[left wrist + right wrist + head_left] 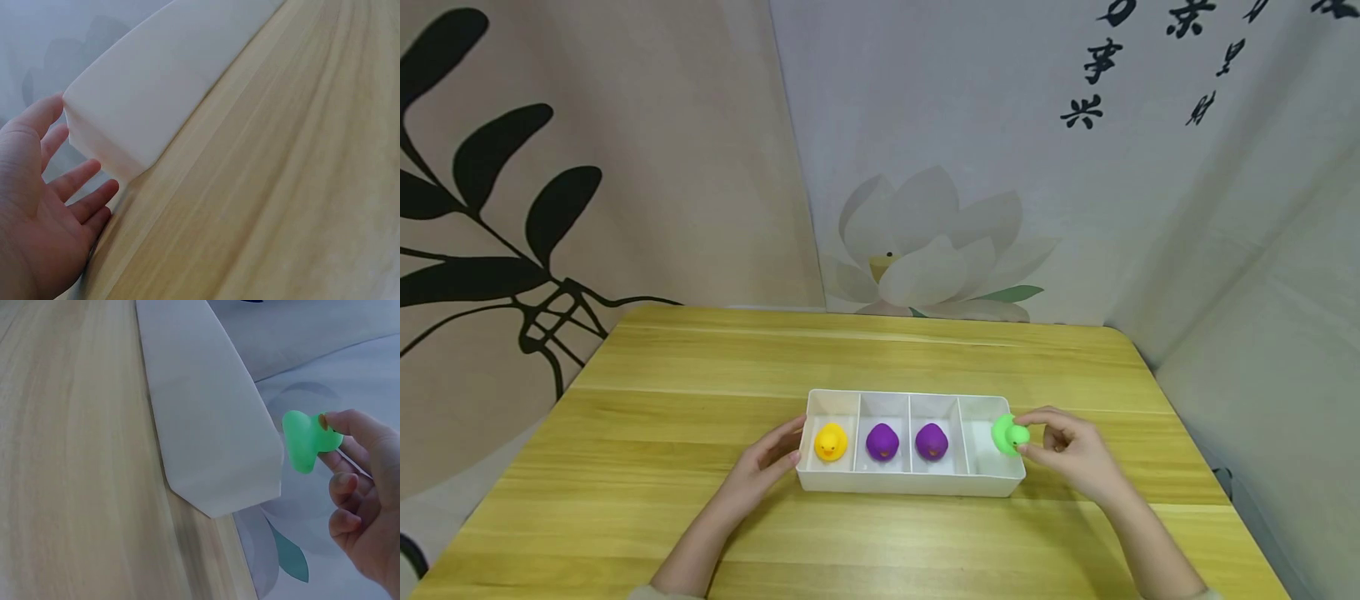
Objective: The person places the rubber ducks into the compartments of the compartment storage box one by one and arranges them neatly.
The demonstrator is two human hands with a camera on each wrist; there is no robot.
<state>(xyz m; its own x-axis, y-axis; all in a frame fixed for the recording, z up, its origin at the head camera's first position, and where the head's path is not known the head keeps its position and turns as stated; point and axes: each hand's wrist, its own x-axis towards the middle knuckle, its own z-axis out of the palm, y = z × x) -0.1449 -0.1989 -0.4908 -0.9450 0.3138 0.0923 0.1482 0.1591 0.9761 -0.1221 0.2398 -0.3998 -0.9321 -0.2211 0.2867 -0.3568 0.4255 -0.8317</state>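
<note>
A white four-compartment box (913, 484) stands on the wooden table. From left to right, its compartments hold a yellow rubber duck (831, 442), a purple duck (882, 442) and another purple duck (932, 442). At the rightmost compartment, my right hand (1071, 450) pinches a green rubber duck (303, 440) between thumb and fingers. The duck overlaps the box's right rim in the head view; in the right wrist view it shows above the wall. My left hand (767, 467) rests its thumb and fingertips against the box's left end, its fingers (81, 178) spread and relaxed.
The wooden tabletop (700, 358) extends around the box on all sides. Behind it hangs a pale curtain (700, 167) printed with dark leaves, a lotus flower and black characters. Another light curtain (1270, 317) borders the table's right side.
</note>
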